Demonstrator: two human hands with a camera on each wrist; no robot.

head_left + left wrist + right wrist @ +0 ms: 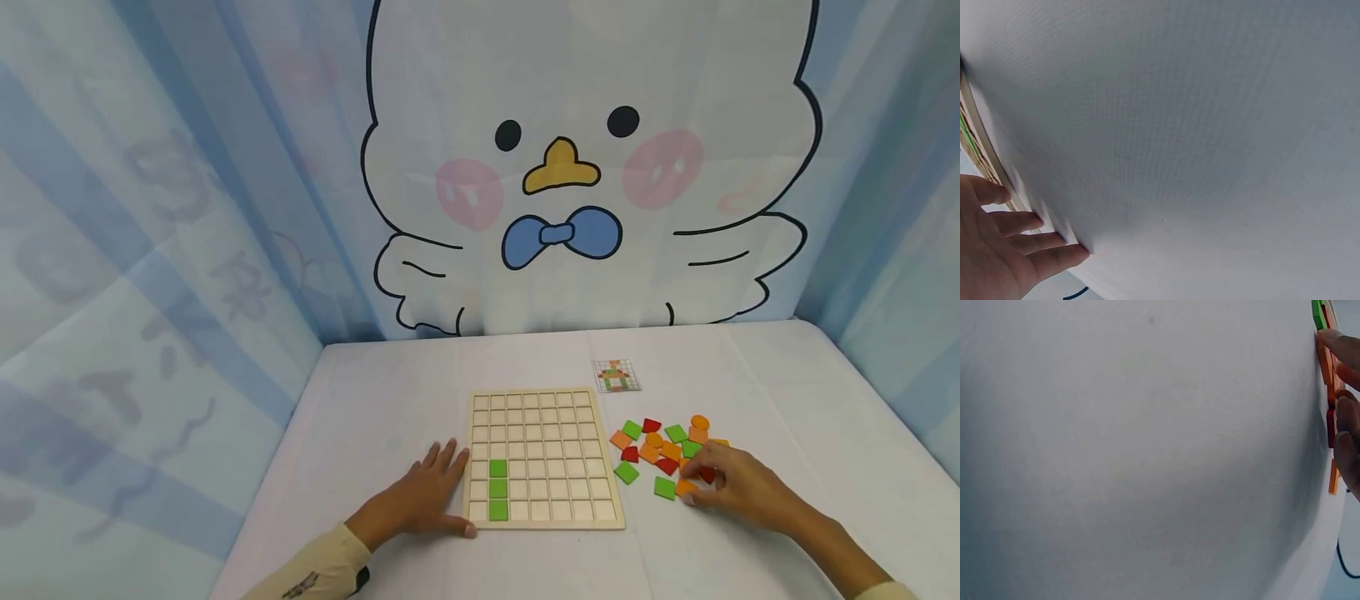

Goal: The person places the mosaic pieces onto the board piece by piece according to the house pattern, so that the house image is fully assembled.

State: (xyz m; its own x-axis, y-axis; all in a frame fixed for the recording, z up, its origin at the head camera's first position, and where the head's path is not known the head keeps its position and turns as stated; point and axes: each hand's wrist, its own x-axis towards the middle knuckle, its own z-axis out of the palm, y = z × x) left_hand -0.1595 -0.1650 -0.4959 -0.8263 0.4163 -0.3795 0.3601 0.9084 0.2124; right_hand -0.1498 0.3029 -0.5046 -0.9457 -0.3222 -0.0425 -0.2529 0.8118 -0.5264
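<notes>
A square wooden grid board (534,472) lies on the table, with several green square tiles (498,488) stacked in a column at its lower left. My left hand (431,492) rests with fingers spread along the board's left edge, and its fingers (1054,256) show in the left wrist view. To the board's right, my right hand (738,486) reaches over loose tiles with bent fingers. Its thumb and index finger stand apart around an orange tile (685,487), the thumb touching it. The right wrist view shows this orange tile (1324,359) flat on the table.
Loose green, red and orange pieces, including a green tile (664,488) and a red piece (652,426), lie right of the board. A small pattern card (617,376) sits behind them. A curtain with a cartoon figure hangs behind the white table (405,392).
</notes>
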